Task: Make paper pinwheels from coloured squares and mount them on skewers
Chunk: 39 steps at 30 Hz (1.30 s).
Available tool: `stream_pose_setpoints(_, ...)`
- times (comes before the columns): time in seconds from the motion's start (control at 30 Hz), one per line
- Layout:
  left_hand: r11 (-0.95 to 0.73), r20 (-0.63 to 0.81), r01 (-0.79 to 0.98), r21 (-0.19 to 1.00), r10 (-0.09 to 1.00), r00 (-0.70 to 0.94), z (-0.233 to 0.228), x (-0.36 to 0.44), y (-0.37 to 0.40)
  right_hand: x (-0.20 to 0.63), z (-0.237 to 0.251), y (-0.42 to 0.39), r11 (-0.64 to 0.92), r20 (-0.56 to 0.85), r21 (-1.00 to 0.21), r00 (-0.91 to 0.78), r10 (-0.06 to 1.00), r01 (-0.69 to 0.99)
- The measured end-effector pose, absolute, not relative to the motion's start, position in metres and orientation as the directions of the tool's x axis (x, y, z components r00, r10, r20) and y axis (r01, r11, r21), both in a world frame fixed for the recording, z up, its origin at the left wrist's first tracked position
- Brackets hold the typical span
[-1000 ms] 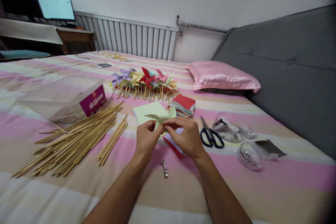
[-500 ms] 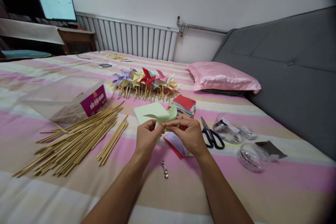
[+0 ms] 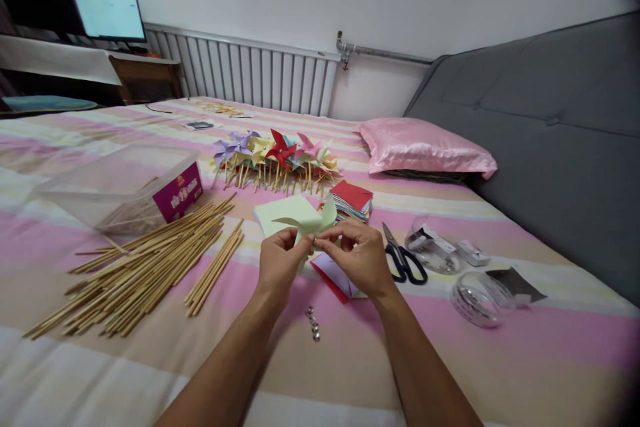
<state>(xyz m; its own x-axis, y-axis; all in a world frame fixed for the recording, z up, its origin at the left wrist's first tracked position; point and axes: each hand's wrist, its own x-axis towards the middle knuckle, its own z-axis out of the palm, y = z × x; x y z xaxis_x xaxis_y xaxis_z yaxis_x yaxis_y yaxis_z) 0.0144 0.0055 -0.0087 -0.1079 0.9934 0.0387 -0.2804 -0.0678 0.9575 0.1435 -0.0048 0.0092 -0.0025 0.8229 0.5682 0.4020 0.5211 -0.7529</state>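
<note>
The left hand point(image 3: 283, 261) pinched a pale green, curled-blade paper pinwheel point(image 3: 311, 223) above the striped fabric bedspread point(image 3: 210, 373). The right hand point(image 3: 359, 259) met it at the centre; its grip could not be determined. Small round silver pieces point(image 3: 314, 324) lay nearby.

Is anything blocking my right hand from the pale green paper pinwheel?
Nothing visible is: your right hand has its fingertips at the pale green paper pinwheel, close beside the left hand that holds it.
</note>
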Motion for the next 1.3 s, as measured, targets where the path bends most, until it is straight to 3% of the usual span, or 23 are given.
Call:
stream_pose_setpoints(0.7,-0.081,0.050,-0.302,0.950,0.993,-0.108,-0.0072,0.0138,0.0050,0.1452,0.0109,-0.0052,0.485,0.520,-0.760,-0.042,0.853,0.432)
stream_pose_setpoints(1.13,-0.098,0.074,-0.276,0.956,0.993,-0.097,-0.0065,0.0135,0.0049,0.1451,0.0076,-0.0030,0.457,0.511,-0.790,0.026,0.859,0.408)
stream_pose_setpoints(1.3,-0.084,0.063,-0.265,0.961,0.994,-0.087,-0.0032,0.0135,0.0031,0.1430,0.0051,-0.0002,0.444,0.524,-0.818,0.155,0.837,0.366)
